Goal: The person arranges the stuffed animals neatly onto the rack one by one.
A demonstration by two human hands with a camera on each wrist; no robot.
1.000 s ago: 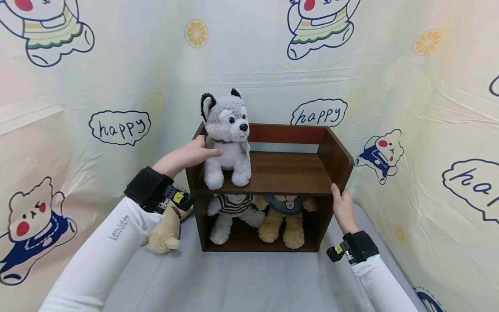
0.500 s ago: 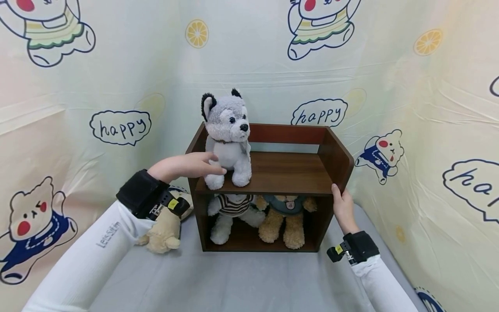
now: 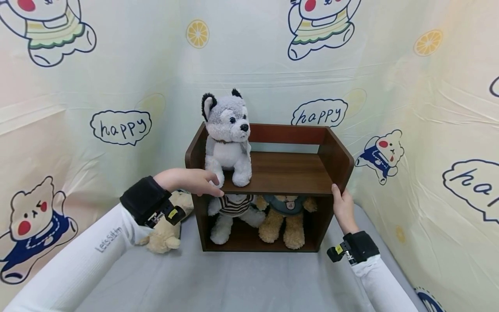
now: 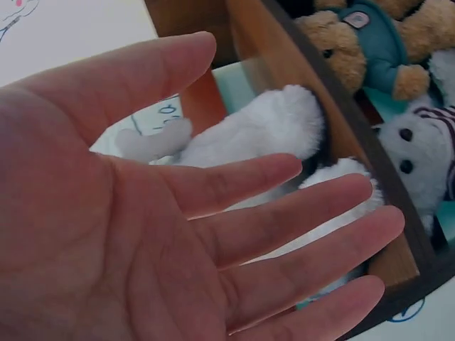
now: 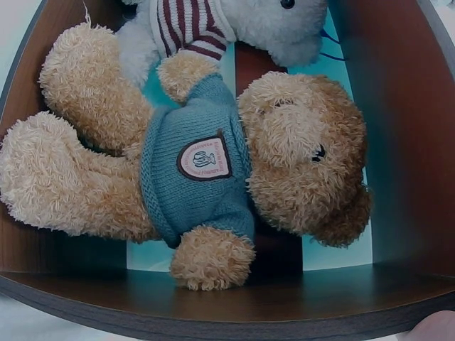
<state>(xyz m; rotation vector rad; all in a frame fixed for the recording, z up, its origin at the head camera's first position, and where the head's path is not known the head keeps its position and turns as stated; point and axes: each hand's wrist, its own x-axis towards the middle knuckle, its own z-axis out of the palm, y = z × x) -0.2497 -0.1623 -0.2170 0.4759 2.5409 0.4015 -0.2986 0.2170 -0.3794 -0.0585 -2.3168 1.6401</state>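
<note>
A grey-and-white husky plush (image 3: 228,143) sits on the upper board of a two-tier brown wooden shelf (image 3: 288,173), at its left end. My left hand (image 3: 191,180) is spread just in front of the husky's feet, overlapping one paw and the shelf's front edge in the head view. Its fingers (image 4: 284,234) are straight and hold nothing in the left wrist view. My right hand (image 3: 344,210) grips the front edge of the shelf's right side panel. Inside the lower tier sit a tan teddy bear (image 5: 199,163) in a teal sweater and a grey plush (image 3: 235,216) in a striped top.
Beside the shelf's left side, a cream plush (image 3: 163,236) lies on the grey cloth surface (image 3: 253,281), partly behind my left wrist strap. A patterned curtain (image 3: 249,65) hangs close behind and on both sides.
My left hand has come away from the husky's side and moved down to its feet, fingers straightened. The husky stays seated. My right hand and the shelf have not moved.
</note>
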